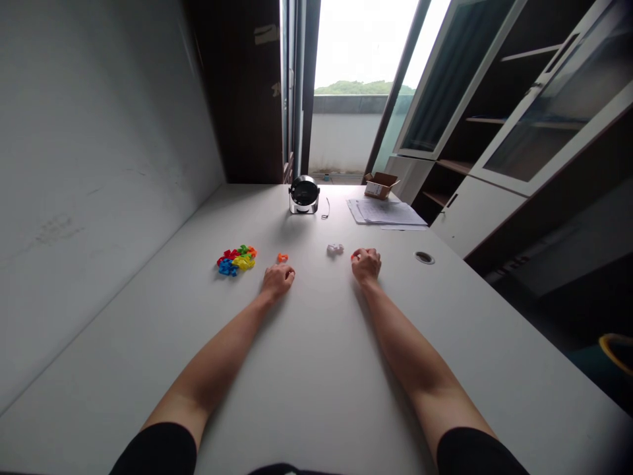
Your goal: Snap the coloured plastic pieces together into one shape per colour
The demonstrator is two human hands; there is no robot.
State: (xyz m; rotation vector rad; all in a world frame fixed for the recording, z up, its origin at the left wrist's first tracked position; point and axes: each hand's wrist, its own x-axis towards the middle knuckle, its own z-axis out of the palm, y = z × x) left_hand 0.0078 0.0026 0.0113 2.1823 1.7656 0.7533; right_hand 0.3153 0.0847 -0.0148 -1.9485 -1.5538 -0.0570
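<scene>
You should steady your right hand (366, 265), pinching an orange piece (353, 258) nearer the surface's (316, 356) right edge; left hand (277, 280) curled, contents indeterminable

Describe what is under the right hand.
A bit of an orange piece shows at the left edge of the right hand; anything else beneath the hand is covered.

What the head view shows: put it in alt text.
A person's right hand touches a small orange piece on a white table, the left hand close to a second orange piece. White pieces lie between the hands, a multicoloured pile at left. Behind are a round black device, papers and an open box.
</scene>
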